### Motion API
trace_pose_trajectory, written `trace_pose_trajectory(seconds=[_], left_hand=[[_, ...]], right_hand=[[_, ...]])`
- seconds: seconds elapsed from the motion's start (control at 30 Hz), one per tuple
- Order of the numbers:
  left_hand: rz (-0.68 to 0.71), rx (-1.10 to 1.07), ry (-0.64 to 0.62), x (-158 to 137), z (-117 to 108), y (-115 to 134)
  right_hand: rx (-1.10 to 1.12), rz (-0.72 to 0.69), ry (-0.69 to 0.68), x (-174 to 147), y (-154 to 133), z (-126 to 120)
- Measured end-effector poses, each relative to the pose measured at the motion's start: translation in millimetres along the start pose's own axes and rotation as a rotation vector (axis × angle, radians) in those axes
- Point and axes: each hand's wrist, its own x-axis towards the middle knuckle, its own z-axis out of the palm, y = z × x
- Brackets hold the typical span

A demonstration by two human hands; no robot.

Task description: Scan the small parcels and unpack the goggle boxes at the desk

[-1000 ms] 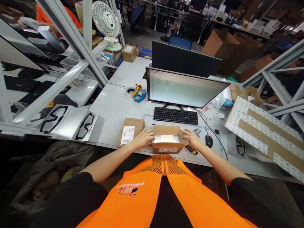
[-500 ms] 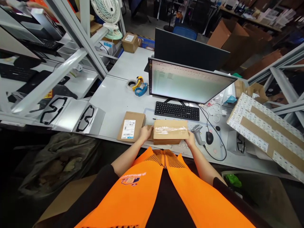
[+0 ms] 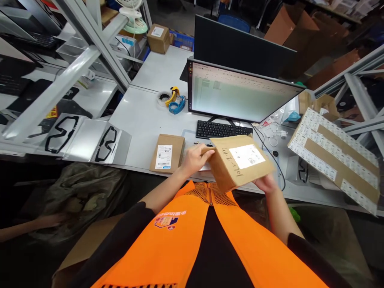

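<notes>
A brown cardboard box (image 3: 223,170) is raised and tilted in front of me, with a white label (image 3: 247,156) and handwriting on the side that faces me. My left hand (image 3: 196,159) grips a cardboard edge at the box's left, thumb on top. My right hand (image 3: 266,183) holds the box at its lower right corner; most of those fingers are hidden beneath it. To the left of my left hand, a flatter cardboard box (image 3: 175,148) with a printed barcode label (image 3: 164,156) lies on the table.
Behind the raised box are a black keyboard (image 3: 207,129) and a monitor (image 3: 234,94). Tape rolls (image 3: 177,105) lie left of the monitor. A long taped carton (image 3: 333,160) leans at the right. Another person's hand (image 3: 52,220) reaches toward a plastic bag (image 3: 87,188) at lower left.
The box has been lifted from the table and turned, so its labelled side now shows instead of its taped side. My right hand moved right and lower. Another person's arm has appeared at lower left.
</notes>
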Motion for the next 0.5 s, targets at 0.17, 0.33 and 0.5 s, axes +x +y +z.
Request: trace_pose_trajectory(seconds=[0.17, 0.33, 0.5], left_hand=[[0.333, -0.026, -0.062, 17, 35, 27], [0.357, -0.223, -0.351, 31, 80, 45], [0.211, -0.132, -0.596, 30, 98, 22]], right_hand=[[-0.041, -0.062, 0.148, -77, 3, -48], [0.103, -0.117, 0.529, -173, 2, -64], [0.034, -0.762, 1.269, -329, -36, -42]])
